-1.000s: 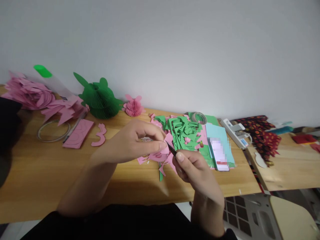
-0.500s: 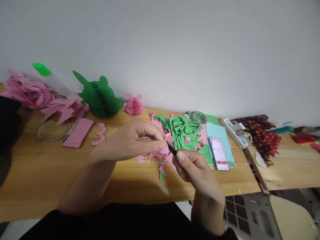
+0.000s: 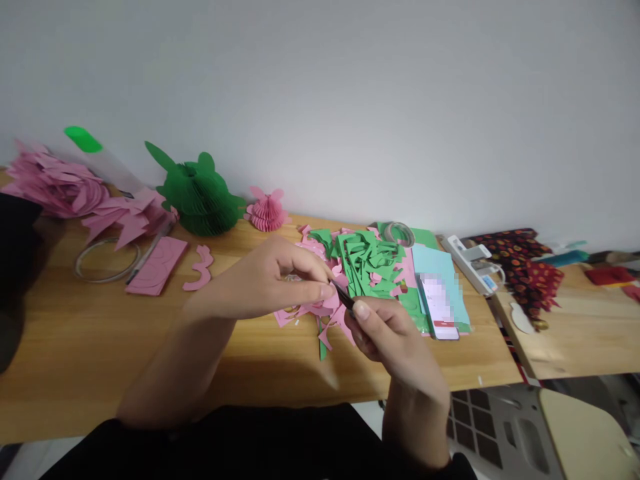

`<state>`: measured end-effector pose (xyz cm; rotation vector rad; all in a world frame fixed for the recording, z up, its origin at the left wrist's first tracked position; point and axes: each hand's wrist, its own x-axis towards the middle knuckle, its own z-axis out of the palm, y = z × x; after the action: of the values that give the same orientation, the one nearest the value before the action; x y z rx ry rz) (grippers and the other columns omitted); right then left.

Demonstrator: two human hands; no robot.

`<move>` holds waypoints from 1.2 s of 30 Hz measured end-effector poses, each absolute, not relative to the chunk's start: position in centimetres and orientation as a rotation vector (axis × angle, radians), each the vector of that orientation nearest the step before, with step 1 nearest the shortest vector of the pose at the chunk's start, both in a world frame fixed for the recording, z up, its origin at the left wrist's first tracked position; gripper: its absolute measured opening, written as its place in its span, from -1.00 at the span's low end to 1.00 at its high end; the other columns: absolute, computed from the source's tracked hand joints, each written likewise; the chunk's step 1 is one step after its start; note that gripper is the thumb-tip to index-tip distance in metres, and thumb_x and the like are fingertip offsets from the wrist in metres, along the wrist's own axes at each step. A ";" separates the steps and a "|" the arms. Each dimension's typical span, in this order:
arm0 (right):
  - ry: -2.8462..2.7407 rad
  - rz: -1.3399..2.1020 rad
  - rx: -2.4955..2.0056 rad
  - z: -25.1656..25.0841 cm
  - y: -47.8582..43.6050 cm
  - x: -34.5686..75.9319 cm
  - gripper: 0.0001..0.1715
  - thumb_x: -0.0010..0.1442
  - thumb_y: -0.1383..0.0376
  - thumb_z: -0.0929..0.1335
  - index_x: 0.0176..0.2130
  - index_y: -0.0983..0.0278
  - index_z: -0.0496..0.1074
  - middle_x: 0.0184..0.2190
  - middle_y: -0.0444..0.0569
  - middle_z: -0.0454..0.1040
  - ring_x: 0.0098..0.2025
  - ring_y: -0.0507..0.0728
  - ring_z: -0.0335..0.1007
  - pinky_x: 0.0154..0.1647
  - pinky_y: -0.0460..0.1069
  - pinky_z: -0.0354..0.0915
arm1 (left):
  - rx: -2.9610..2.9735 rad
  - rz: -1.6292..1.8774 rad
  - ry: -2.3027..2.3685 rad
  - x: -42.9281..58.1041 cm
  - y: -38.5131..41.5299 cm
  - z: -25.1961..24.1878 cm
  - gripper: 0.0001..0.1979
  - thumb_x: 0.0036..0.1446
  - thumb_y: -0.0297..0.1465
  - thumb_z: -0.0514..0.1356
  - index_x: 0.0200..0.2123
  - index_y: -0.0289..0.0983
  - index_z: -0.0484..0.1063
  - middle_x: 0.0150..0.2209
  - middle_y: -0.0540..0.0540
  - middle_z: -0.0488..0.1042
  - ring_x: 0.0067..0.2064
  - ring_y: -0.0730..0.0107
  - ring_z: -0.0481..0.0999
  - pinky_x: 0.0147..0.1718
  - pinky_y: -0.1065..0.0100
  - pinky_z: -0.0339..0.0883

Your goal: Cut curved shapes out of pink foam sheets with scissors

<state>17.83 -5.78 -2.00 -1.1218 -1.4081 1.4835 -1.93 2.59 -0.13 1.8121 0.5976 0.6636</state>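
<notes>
Above the paper scraps, my right hand [image 3: 383,333] is closed around a slim black tool [image 3: 342,294] whose kind I cannot make out. The tool slants up and left toward my left hand [image 3: 277,283]. There the thumb and fingers are pinched together close to its tip; anything between them is hidden. Below and behind both hands spreads a pile of green paper scraps [image 3: 367,260] mixed with pink paper scraps [image 3: 340,327]. A curvy pink paper cutout [image 3: 199,269] lies left of my left wrist, beside a folded pink paper pack [image 3: 157,267] with drawn outlines.
Along the wall stand a green honeycomb paper figure [image 3: 200,200] and a small pink one [image 3: 269,212]. Tape rolls [image 3: 399,233], a phone [image 3: 437,310] and a power strip [image 3: 470,263] lie to the right. At far left are a dark sleeve [image 3: 17,247] and a pink paper heap [image 3: 55,180].
Almost nothing differs. Both hands keep the same pose around the black tool, with only a very slight shift.
</notes>
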 end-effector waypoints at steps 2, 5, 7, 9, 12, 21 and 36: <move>-1.417 1.480 -1.121 -1.9 -5.7 17.8 -0.43 0.33 0.03 0.27 -0.60 0.25 0.18 -0.69 -0.27 0.05 -0.68 -0.08 -0.16 -0.70 -0.10 -0.12 | 1.800 0.662 0.594 -1.9 2.6 -0.2 -0.80 0.07 -0.48 0.18 -0.58 -0.26 0.48 -0.51 -0.01 0.54 -0.45 0.42 0.50 -0.50 0.44 0.28; -1.424 1.482 -1.123 -1.9 -5.7 17.8 -0.43 0.33 0.03 0.27 -0.61 0.25 0.18 -0.69 -0.27 0.05 -0.68 -0.08 -0.16 -0.71 -0.10 -0.13 | 1.794 0.669 0.595 -1.9 2.6 -0.2 -0.80 0.05 -0.49 0.18 -0.59 -0.26 0.47 -0.53 0.00 0.51 -0.47 0.43 0.46 -0.50 0.44 0.25; -1.426 1.479 -1.129 -1.9 -5.6 17.8 -0.43 0.33 0.04 0.27 -0.61 0.25 0.17 -0.69 -0.27 0.05 -0.68 -0.09 -0.15 -0.71 -0.10 -0.13 | 1.792 0.670 0.591 -1.9 2.7 -0.2 -0.80 0.05 -0.49 0.18 -0.60 -0.26 0.45 -0.55 0.01 0.48 -0.48 0.45 0.43 -0.51 0.44 0.23; -1.423 1.477 -1.136 -1.9 -5.6 17.8 -0.43 0.33 0.04 0.27 -0.61 0.25 0.17 -0.69 -0.27 0.06 -0.68 -0.09 -0.14 -0.71 -0.10 -0.13 | 1.789 0.662 0.582 -1.9 2.7 -0.2 -0.78 0.05 -0.50 0.18 -0.61 -0.27 0.43 -0.57 0.02 0.45 -0.50 0.47 0.39 -0.52 0.44 0.20; -1.411 1.478 -1.145 -1.9 -5.6 17.7 -0.43 0.33 0.03 0.27 -0.61 0.25 0.18 -0.70 -0.27 0.06 -0.68 -0.08 -0.15 -0.71 -0.10 -0.13 | 1.779 0.649 0.563 -2.0 2.7 -0.2 -0.77 0.07 -0.52 0.16 -0.63 -0.29 0.40 -0.61 0.05 0.36 -0.52 0.51 0.31 -0.54 0.46 0.14; -1.336 1.537 -1.169 -2.2 -5.3 17.6 -0.40 0.28 -0.04 0.28 -0.62 0.23 0.14 -0.73 -0.29 0.03 -0.71 -0.08 -0.17 -0.73 -0.11 -0.13 | 1.762 0.605 0.611 -1.5 3.0 -0.1 -0.74 0.06 -0.48 0.16 -0.66 -0.29 0.38 -0.67 0.09 0.21 -0.58 0.58 0.16 -0.61 0.49 0.02; -0.804 1.290 -1.312 -6.6 -4.6 18.7 -0.53 -0.09 -0.02 0.51 -0.53 0.27 0.35 -0.75 -0.34 0.04 -0.72 -0.11 -0.19 -0.75 -0.13 -0.25 | 1.408 0.629 0.936 3.9 3.2 -4.8 -0.83 -0.04 -0.36 0.26 -0.60 -0.31 0.49 -0.60 0.00 0.44 -0.52 0.48 0.38 -0.52 0.43 0.27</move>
<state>18.71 -4.58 -6.56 -1.3117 -0.8040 1.2903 3.85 3.24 -4.83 1.4077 0.9364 0.6286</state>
